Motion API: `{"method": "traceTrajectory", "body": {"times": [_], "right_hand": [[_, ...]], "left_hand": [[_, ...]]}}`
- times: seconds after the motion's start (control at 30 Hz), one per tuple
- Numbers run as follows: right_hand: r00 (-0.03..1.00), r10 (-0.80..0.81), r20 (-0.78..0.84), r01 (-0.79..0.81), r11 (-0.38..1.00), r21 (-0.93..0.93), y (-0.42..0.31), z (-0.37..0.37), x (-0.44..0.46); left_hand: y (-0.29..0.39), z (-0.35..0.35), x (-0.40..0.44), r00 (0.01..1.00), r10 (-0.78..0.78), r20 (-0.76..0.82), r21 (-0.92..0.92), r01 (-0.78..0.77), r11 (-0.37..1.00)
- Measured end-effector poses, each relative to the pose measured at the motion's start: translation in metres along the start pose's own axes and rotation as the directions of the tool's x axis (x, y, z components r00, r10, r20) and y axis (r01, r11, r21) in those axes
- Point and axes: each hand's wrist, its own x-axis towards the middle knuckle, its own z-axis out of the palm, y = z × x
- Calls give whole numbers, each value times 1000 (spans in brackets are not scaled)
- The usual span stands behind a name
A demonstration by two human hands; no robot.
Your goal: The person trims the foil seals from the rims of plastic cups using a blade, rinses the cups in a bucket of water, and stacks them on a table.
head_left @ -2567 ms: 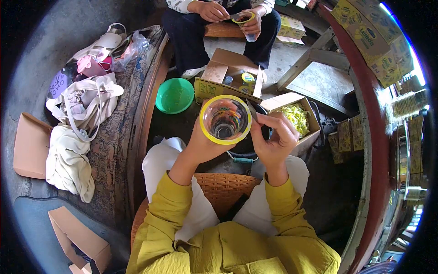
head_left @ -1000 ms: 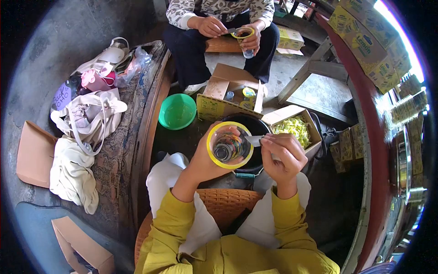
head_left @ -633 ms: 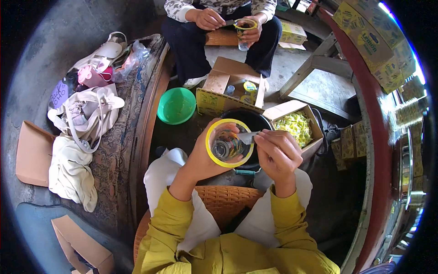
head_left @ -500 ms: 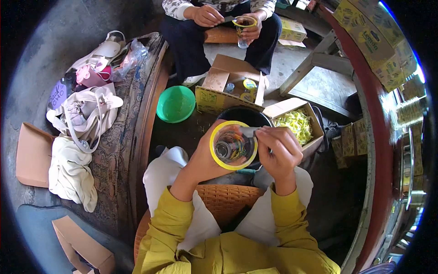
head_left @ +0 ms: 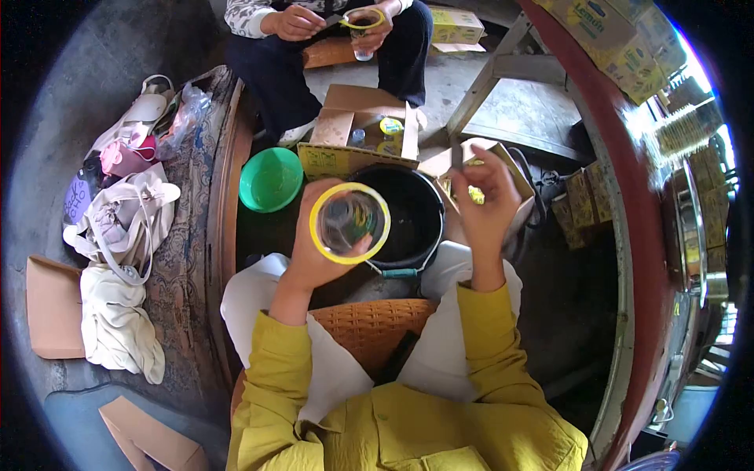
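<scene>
My left hand (head_left: 302, 243) is wrapped round a clear plastic cup (head_left: 345, 228) with a bright yellow rim, its mouth tilted up towards me. My fingers show through the cup wall. To the right, my right hand (head_left: 491, 188) is raised, pinching a thin dark flat blade (head_left: 456, 157) that points away from me. Its exact kind is hard to make out. Beneath that hand, a cardboard box (head_left: 509, 161) of yellow strips is partly covered. A black bucket (head_left: 436, 220) with a teal handle grip stands between my knees, just beyond the cup.
Opposite sits a person whose hands (head_left: 297, 23) hold a similar yellow-rimmed cup (head_left: 363, 20) and a dark blade. An open carton (head_left: 365, 98) with cups, a green basin (head_left: 271, 179), a patterned bench (head_left: 188, 290) with bags, and a wooden stand (head_left: 491, 82) surround the bucket.
My right hand has moved off the cup's rim, away to the right and up over the box of strips. The cup has shifted left in view, and the head view has turned slightly.
</scene>
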Motion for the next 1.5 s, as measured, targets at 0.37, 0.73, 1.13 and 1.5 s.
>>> {"method": "traceTrajectory", "body": {"times": [0.37,0.73,1.13,1.5], "right_hand": [[988,115,-100,-106,990,89,59,-15,5],[954,278,-109,-253,947,197,107,-15,5],[933,332,-140,-281,913,296,101,-18,4],[855,428,-294,-310,875,371,114,-30,-2]], "left_hand": [[-121,34,-2,795,-527,302,744,149,651],[-156,54,19,525,-739,421,800,169,576],[-181,64,-18,450,-767,457,855,17,519],[-76,64,117,686,-641,344,234,598,767]]}}
